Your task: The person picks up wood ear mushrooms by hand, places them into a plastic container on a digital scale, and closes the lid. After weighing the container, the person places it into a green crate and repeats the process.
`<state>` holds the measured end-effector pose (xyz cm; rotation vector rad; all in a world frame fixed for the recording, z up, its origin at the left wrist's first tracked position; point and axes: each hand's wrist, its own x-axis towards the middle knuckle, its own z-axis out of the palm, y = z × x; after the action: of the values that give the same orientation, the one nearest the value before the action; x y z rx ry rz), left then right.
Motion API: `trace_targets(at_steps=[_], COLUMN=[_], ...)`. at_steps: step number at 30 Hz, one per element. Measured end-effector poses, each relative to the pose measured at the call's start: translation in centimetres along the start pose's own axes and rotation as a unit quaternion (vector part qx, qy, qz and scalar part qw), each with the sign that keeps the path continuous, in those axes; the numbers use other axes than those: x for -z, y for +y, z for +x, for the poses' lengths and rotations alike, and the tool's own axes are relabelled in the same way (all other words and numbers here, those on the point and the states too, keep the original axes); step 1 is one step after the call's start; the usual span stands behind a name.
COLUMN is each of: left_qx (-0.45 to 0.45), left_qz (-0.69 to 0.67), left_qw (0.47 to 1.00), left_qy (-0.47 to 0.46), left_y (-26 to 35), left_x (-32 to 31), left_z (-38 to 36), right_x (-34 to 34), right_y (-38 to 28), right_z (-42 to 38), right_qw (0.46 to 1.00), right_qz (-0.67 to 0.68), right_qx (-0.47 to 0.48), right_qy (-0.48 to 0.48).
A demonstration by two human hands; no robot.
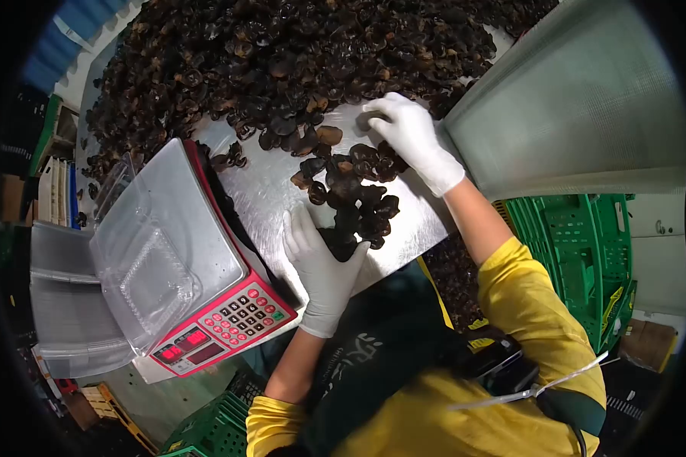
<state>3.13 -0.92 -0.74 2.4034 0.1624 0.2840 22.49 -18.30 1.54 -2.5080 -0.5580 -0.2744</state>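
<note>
My left hand (320,270), in a white glove, is cupped at the near edge of the metal table, fingers stretched and thumb apart. Dark wood ear mushrooms (345,217) lie against it, between thumb and forefinger; whether any rest in the palm is hidden. Farther right, my right hand (414,141), also gloved, hovers over or rests on the metal surface beside the small group of mushrooms. Its fingers are bent but apart, with nothing visible in them. A large heap of wood ear mushrooms (282,61) covers the far part of the table.
To the left stands a red-framed digital scale (240,316) with a clear plastic container (156,274) on its plate. Stacked clear plastic trays (72,305) are beside it. A pale mesh-like panel (564,114) rises at right, near green crates (572,236).
</note>
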Motion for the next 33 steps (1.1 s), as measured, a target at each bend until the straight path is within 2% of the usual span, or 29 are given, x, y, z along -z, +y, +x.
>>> trace_targets(at_steps=[3,5,8,9,11,13,16,18,19,21,22,23,25,26,27,29,30,31,32,33], left_qx=[-0.007,0.005,-0.008,-0.007,-0.007,-0.005,-0.007,-0.010,-0.014,-0.018,-0.020,-0.024,-0.020,-0.015,-0.016,-0.010,-0.009,-0.016,-0.024,-0.024], left_qz=[-0.009,-0.007,0.003,0.002,-0.007,-0.007,-0.007,-0.008,-0.009,-0.013,-0.013,-0.012,-0.018,-0.021,-0.022,-0.030,-0.028,-0.029,-0.030,-0.030], left_qw=[1.000,1.000,1.000,1.000,1.000,1.000,1.000,1.000,1.000,1.000,1.000,1.000,1.000,1.000,1.000,0.999,1.000,0.999,0.999,0.999], left_qy=[-0.005,-0.015,-0.015,-0.014,-0.011,-0.009,-0.002,0.004,0.007,0.010,0.010,0.010,0.006,0.004,0.003,0.002,0.002,0.010,0.016,0.015], left_y=[0.1,0.1,0.1,0.0,-0.1,-0.3,-0.2,-0.3,-0.4,-0.4,-0.4,-0.4,-0.4,-0.4,-0.3,-0.2,-0.3,-0.4,-0.4,-0.5], left_x=[0.2,0.2,0.2,0.2,0.2,0.1,0.1,0.1,0.1,0.0,0.0,0.0,0.0,0.0,0.0,0.2,0.2,0.1,0.0,0.0], left_z=[0.1,0.1,0.1,0.1,0.0,0.0,0.1,0.0,0.0,0.0,0.0,0.0,0.1,0.0,0.1,0.2,0.1,0.1,0.1,0.1], right_x=[2.9,3.8,4.3,4.1,3.5,3.0,1.8,1.6,1.6,2.0,2.4,2.5,2.7,2.9,3.8,6.8,8.7,10.5,11.7,12.7], right_y=[0.4,0.7,-0.3,-0.7,-1.2,-2.7,-2.1,-1.9,-1.8,-1.9,-2.3,-2.1,-1.4,-1.0,-1.4,-3.2,-4.0,-4.4,-4.5,-4.4], right_z=[-3.8,-5.9,-7.8,-7.8,-7.7,-7.2,-6.6,-6.5,-6.6,-7.1,-7.4,-7.6,-8.0,-8.2,-8.5,-9.8,-10.9,-12.1,-13.5,-14.8], right_qw=[0.998,0.997,0.991,0.991,0.996,0.997,0.994,0.994,0.994,0.988,0.968,0.969,0.933,0.959,0.959,0.977,0.993,0.957,0.957,0.927], right_qz=[-0.011,-0.029,-0.101,-0.102,-0.071,-0.076,-0.105,-0.075,-0.076,0.104,0.197,0.194,0.311,0.241,0.240,0.194,0.010,-0.175,-0.173,-0.222], right_qx=[-0.032,-0.045,-0.090,-0.089,0.017,-0.003,-0.023,-0.082,-0.081,-0.088,-0.132,-0.133,-0.151,-0.090,-0.091,-0.084,-0.028,0.030,0.031,0.022], right_qy=[0.057,0.050,-0.021,-0.021,0.044,0.016,0.025,-0.017,-0.018,0.070,0.080,0.081,0.102,0.117,0.117,0.012,-0.111,-0.228,-0.229,-0.302])
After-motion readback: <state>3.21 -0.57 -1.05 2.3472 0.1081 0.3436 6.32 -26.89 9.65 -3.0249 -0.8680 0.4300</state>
